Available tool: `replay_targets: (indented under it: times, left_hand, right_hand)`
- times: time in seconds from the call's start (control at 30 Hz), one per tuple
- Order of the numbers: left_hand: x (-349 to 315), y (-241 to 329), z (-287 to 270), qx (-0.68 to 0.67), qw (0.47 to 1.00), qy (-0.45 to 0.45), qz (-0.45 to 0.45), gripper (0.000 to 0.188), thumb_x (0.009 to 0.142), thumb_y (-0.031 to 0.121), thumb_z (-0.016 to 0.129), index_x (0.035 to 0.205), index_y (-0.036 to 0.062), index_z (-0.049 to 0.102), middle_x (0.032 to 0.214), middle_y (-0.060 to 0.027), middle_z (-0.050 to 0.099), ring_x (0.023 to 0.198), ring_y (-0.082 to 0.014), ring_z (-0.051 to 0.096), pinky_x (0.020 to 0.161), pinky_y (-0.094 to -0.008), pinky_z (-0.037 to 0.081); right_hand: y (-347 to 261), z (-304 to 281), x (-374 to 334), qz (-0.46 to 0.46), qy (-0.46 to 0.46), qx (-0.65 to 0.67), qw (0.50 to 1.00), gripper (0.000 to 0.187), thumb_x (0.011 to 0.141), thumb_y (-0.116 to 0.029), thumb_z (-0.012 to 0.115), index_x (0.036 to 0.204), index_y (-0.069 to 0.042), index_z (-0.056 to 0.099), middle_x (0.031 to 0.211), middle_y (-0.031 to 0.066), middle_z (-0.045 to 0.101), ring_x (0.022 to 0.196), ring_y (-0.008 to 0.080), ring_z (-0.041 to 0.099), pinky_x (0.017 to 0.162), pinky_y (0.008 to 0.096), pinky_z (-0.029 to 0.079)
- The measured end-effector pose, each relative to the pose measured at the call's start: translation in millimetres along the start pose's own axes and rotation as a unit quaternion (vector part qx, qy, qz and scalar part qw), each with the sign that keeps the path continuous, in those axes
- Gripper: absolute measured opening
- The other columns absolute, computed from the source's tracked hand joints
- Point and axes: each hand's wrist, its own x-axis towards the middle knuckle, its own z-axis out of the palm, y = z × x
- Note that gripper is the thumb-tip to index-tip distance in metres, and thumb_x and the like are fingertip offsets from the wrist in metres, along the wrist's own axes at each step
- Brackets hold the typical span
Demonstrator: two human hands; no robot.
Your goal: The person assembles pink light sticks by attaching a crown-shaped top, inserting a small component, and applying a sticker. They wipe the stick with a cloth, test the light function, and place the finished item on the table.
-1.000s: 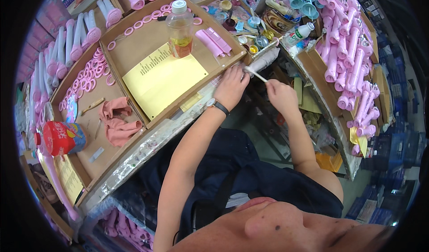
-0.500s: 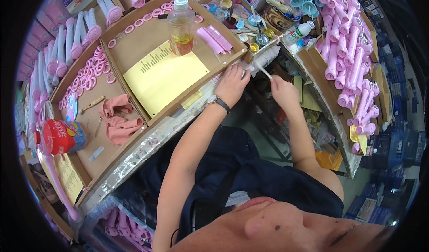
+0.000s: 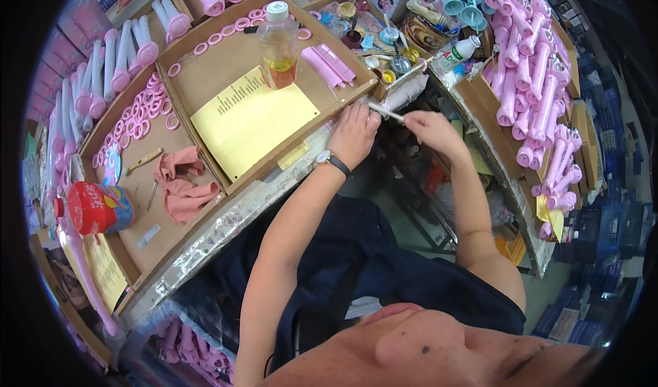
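My right hand [image 3: 433,130] pinches one end of a thin white stick [image 3: 388,112]. Its far end reaches leftward to the fingertips of my left hand [image 3: 354,135]; whether it is a brush or another tool I cannot tell. At the bench edge, by the tray's near right corner, the left fingers are curled and pressed together, hiding whatever lies under them. Beyond the stick, a whitish wrapped roll [image 3: 409,92] lies along the edge. Nearby, the cardboard tray [image 3: 205,68] holds a yellow sheet [image 3: 253,130], a clear bottle [image 3: 278,47] with yellow-orange contents, and pink plastic parts [image 3: 327,66].
Pink rings [image 3: 140,109] and a salmon cloth [image 3: 184,185] lie in the left tray, beside a red-lidded jar [image 3: 99,209]. Small paint pots [image 3: 389,76] and a white bottle [image 3: 458,53] stand behind my hands. Pink tubular handles [image 3: 538,78] are piled at the right.
My right hand has shifted slightly left and up, and the stick has swung to a flatter slant, closer to my left fingers. My left fingers have drawn in and curled more.
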Motion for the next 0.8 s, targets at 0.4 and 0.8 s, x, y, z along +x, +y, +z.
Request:
replay_targets:
  times: [0.4, 0.8]
  left_hand:
    - [0.0, -0.8, -0.2, -0.080, 0.996, -0.011, -0.038, 0.014, 0.080, 0.005, 0.048, 0.092, -0.0014, 0.051, 0.117, -0.0223, 0.047, 0.114, -0.0385, 0.045, 0.098, -0.0455, 0.036]
    - [1.8, -2.3, 1.1, -0.053, 0.998, -0.032, -0.025, 0.025, 0.077, 0.006, 0.051, 0.101, 0.0004, 0.053, 0.120, -0.0159, 0.053, 0.113, -0.0323, 0.047, 0.095, -0.0403, 0.040]
  right_hand:
    - [-1.0, -23.6, -3.7, -0.026, -0.106, -0.066, 0.992, 0.029, 0.087, -0.032, 0.052, 0.098, -0.011, 0.068, 0.080, 0.0137, 0.067, 0.072, 0.0311, 0.065, 0.068, 0.0394, 0.050]
    - [21.3, -22.2, -21.3, 0.020, 0.038, -0.078, 0.996, 0.032, 0.087, -0.033, 0.053, 0.099, -0.006, 0.067, 0.084, 0.0188, 0.066, 0.076, 0.0344, 0.064, 0.069, 0.0404, 0.050]
